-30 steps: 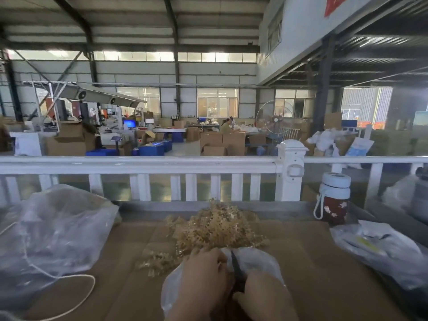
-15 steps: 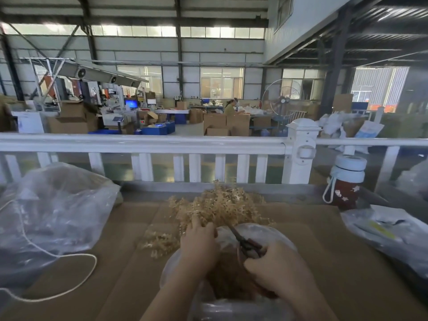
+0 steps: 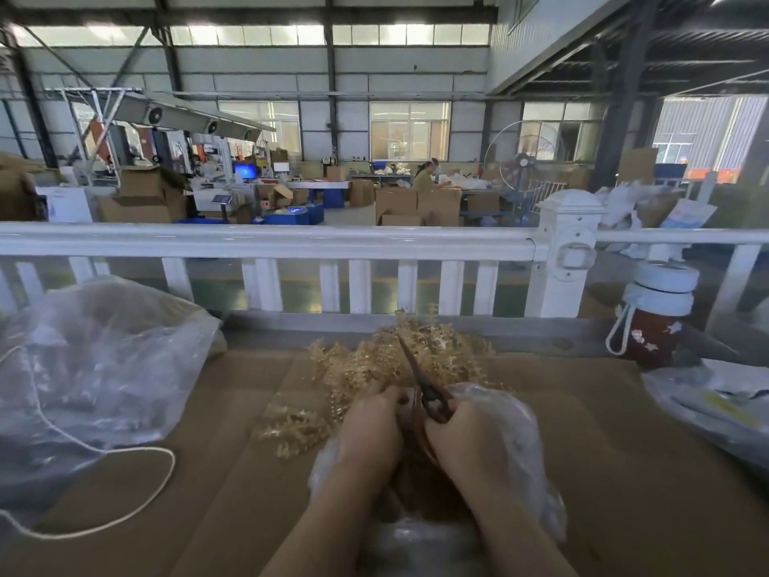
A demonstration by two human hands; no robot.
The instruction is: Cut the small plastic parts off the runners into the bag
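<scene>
At the cardboard-covered bench, my right hand (image 3: 466, 431) curls round the handles of a pair of scissors (image 3: 420, 381), blades closed or nearly so and pointing up and away from me toward the white railing (image 3: 266, 239). My left hand (image 3: 370, 426) sits touching it, fingers curled inward; I take it to be pinching a runner, though what it grips is hidden. Both hands hover over the mouth of the clear bag (image 3: 520, 443), which lies directly under them, nearest me. The heap of tan runners (image 3: 374, 364) lies just beyond the bag, between it and the railing, spilling to the left; my left hand is the nearer one for the next pick. The scissors' long axis runs from the bag out over that heap. A larger plastic sack (image 3: 104, 351) and a flask (image 3: 653, 314) stand well apart from the bag, left and right.
</scene>
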